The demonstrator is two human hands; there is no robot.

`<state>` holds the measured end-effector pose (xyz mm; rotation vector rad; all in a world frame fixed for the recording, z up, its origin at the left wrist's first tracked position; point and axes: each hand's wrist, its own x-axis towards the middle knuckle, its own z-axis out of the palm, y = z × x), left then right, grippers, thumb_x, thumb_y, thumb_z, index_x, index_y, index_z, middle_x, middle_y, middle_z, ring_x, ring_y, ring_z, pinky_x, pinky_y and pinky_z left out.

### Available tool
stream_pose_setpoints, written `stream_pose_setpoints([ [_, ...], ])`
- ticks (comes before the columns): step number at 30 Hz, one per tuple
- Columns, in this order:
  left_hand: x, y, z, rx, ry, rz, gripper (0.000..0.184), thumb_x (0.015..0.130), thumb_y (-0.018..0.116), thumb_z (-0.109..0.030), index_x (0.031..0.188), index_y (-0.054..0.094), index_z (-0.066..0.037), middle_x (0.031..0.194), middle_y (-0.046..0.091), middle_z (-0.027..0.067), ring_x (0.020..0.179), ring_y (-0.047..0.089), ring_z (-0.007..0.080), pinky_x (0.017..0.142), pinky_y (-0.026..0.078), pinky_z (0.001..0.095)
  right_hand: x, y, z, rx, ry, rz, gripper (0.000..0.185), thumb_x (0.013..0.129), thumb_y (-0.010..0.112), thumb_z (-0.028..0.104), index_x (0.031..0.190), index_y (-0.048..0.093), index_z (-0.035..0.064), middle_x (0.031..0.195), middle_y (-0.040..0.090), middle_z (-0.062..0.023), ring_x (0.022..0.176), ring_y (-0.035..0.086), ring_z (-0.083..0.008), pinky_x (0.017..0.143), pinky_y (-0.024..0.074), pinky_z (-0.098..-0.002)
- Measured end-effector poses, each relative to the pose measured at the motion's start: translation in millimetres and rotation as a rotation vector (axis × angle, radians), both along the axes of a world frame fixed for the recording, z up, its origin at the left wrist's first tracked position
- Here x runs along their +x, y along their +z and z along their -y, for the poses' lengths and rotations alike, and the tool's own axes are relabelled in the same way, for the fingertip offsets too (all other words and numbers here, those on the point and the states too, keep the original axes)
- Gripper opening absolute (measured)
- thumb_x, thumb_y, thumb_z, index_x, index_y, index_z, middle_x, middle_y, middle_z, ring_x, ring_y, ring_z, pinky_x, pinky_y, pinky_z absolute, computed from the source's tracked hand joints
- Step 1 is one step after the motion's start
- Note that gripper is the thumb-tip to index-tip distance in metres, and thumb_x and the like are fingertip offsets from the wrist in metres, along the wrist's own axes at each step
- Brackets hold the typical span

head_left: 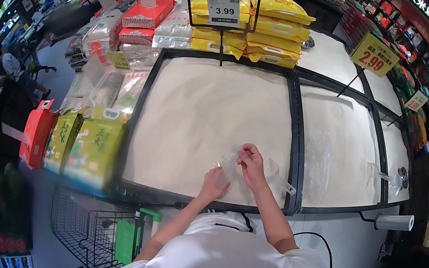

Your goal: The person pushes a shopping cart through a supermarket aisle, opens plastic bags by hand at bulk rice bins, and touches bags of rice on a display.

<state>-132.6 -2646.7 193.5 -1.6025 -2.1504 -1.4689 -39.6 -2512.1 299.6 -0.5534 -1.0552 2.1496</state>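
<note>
Seemingly to hold up its limp plastic, the right hand pinches a clear bag — at five o'clock over the rice bin — while the left hand, fingers loosely spread, sits beside it at eight o'clock.

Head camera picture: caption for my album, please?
Left hand and right hand at a clear plastic bag over a bin of white grains, yellow packs stacked behind.

Both hands are on what seems a clear plastic bag above pale grain.
</note>
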Motion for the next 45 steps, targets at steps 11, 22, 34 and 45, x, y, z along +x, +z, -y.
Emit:
stream_pose_setpoints([
  [11, -22.2, 34.2, -17.0, -0.224, -0.269, 1.024, 0.025, 0.097, 0.057, -0.018, 0.115, 0.063, -0.002, 0.102, 0.070, 0.0056, 0.090, 0.061, 0.0113, 0.081, 0.047, 0.0284, 31.7, -67.8, 14.1, -0.154, -0.008, 0.524, 0.050, 0.097, 0.055, 0.042, 0.135, 0.050, 0.0096, 0.133, 0.054, -0.0081, 0.124, 0.049, -0.0203, 0.103, 0.0394, -0.0370],
  [22, 7.9, 108.6, -47.1, 0.007, -0.430, 1.494, 0.029, 0.098, 0.051, -0.010, 0.126, 0.055, -0.003, 0.123, 0.063, 0.0084, 0.109, 0.059, 0.0163, 0.094, 0.046, 0.0312, 35.9, -67.6, 26.0, -0.678, -0.004, -0.299, 0.063, 0.096, 0.042, 0.059, 0.138, 0.049, 0.0132, 0.137, 0.054, -0.0108, 0.127, 0.052, -0.0294, 0.108, 0.0389, -0.0485],
  [34, -21.2, 98.5, -49.1, -0.056, -0.302, 1.608, 0.034, 0.090, 0.068, -0.019, 0.120, 0.052, -0.011, 0.106, 0.063, 0.0019, 0.099, 0.058, 0.0148, 0.087, 0.045, 0.0338, 78.2, -48.2, -49.5, -0.318, -0.186, 0.273, 0.053, 0.089, 0.067, 0.026, 0.135, 0.051, 0.0034, 0.125, 0.062, -0.0126, 0.112, 0.061, -0.0229, 0.095, 0.0497, -0.0367],
  [45, -46.2, 27.3, -52.3, 0.030, -0.175, 1.918, 0.025, 0.098, 0.059, -0.026, 0.114, 0.058, -0.007, 0.113, 0.062, 0.0089, 0.106, 0.058, 0.0209, 0.097, 0.047, 0.0365, 66.7, 25.8, -101.1, 0.294, -0.353, 0.461, 0.057, 0.086, 0.074, 0.020, 0.132, 0.051, -0.0027, 0.115, 0.065, -0.0110, 0.096, 0.064, -0.0148, 0.082, 0.0509, -0.0274],
])
